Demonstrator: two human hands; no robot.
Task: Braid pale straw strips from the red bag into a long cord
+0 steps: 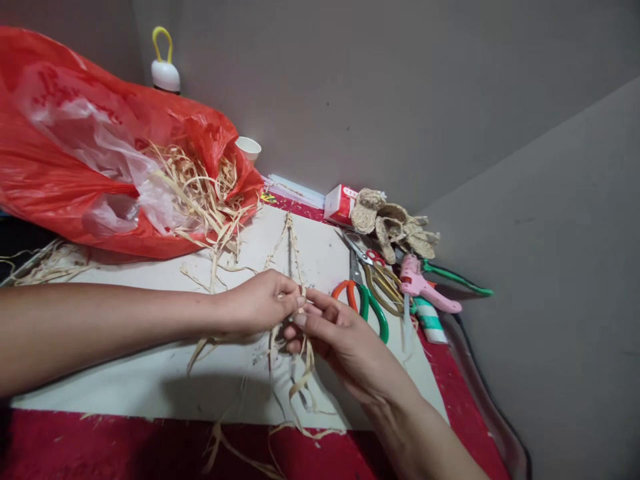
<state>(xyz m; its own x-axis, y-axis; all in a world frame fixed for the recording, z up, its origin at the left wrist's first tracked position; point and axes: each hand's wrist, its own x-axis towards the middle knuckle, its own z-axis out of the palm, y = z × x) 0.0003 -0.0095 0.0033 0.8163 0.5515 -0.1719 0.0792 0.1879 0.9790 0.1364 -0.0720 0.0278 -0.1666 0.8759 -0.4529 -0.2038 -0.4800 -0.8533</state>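
Note:
My left hand (265,301) pinches a thin plaited cord of raffia (295,250) between thumb and fingertips. From the opposite side my right hand (343,333) closes on the same cord just below, its fingertips touching the left ones. The cord rises to a point at the far part of the white board (150,383), where a second thin strand slants away to the left. Loose raffia ends (303,380) hang below both hands toward the near edge. Exactly how the strands cross between the fingers is hidden.
Left lies a red plastic bag (100,227) spilling raffia (200,193). At right are orange-and-green-handled scissors (363,300), gold-handled scissors (385,287), a pink glue gun (420,283), green-handled pliers (457,278) and woven pieces (390,223). A paper cup (249,148) stands behind the bag.

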